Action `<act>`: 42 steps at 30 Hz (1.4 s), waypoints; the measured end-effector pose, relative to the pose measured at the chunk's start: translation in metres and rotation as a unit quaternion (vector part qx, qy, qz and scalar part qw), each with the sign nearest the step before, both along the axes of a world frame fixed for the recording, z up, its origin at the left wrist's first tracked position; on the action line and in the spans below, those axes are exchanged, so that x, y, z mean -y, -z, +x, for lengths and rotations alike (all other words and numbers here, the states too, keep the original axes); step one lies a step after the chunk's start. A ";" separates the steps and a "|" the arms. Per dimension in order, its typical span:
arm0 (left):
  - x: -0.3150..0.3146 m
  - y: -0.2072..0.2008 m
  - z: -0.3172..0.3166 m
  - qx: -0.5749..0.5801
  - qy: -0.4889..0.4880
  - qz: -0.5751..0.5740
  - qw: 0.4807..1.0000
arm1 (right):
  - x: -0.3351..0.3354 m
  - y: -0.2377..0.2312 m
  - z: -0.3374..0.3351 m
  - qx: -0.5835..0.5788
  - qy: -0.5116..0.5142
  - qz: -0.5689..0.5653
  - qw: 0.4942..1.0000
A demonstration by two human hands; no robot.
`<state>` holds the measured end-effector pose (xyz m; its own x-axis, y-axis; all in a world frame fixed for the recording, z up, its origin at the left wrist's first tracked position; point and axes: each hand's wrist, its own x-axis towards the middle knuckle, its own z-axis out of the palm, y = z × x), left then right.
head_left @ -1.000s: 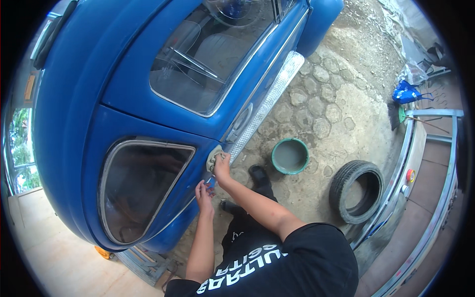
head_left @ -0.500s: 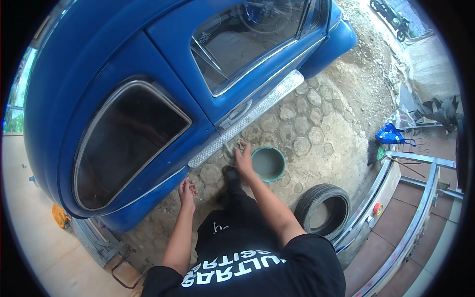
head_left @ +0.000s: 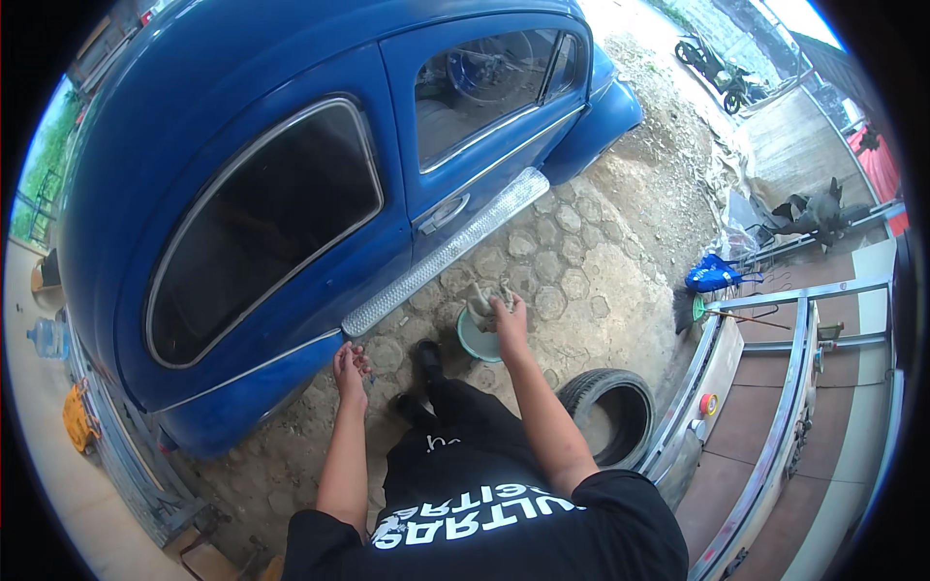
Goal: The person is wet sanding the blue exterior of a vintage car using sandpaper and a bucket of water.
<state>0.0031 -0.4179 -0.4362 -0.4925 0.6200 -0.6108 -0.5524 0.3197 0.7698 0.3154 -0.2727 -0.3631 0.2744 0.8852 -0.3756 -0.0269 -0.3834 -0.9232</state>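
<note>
A crumpled greyish cloth is pinched in my right hand, above the green-rimmed bucket. The bucket holds cloudy grey water and is partly covered by the hand and cloth. My left hand is raised by the rear fender, its fingers loosely curled and apart, with nothing visible in it. Along my left and front stands a blue rounded car, with dark side windows and a ribbed metallic running board low on its side.
A tire lies on the ground to the right of my legs, close to a metal frame. A blue bag sits near that frame's far end. Hexagonal pavers cover the ground. A motorbike is parked far right.
My right hand and the cloth have shifted right, from beside the running board to over the bucket. The view has turned, showing more of the car's rear. My left hand stays empty.
</note>
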 end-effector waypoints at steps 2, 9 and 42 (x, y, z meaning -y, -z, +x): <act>0.007 -0.001 0.003 -0.001 0.001 0.006 1.000 | 0.009 -0.002 0.022 -0.010 0.019 0.036 0.999; 0.039 -0.015 0.003 -0.005 -0.026 0.023 0.999 | 0.031 -0.050 0.048 -0.071 -0.024 0.001 0.997; -0.058 -0.112 0.345 0.007 0.232 0.080 0.969 | 0.006 -0.024 0.209 -0.190 -0.390 -0.050 0.900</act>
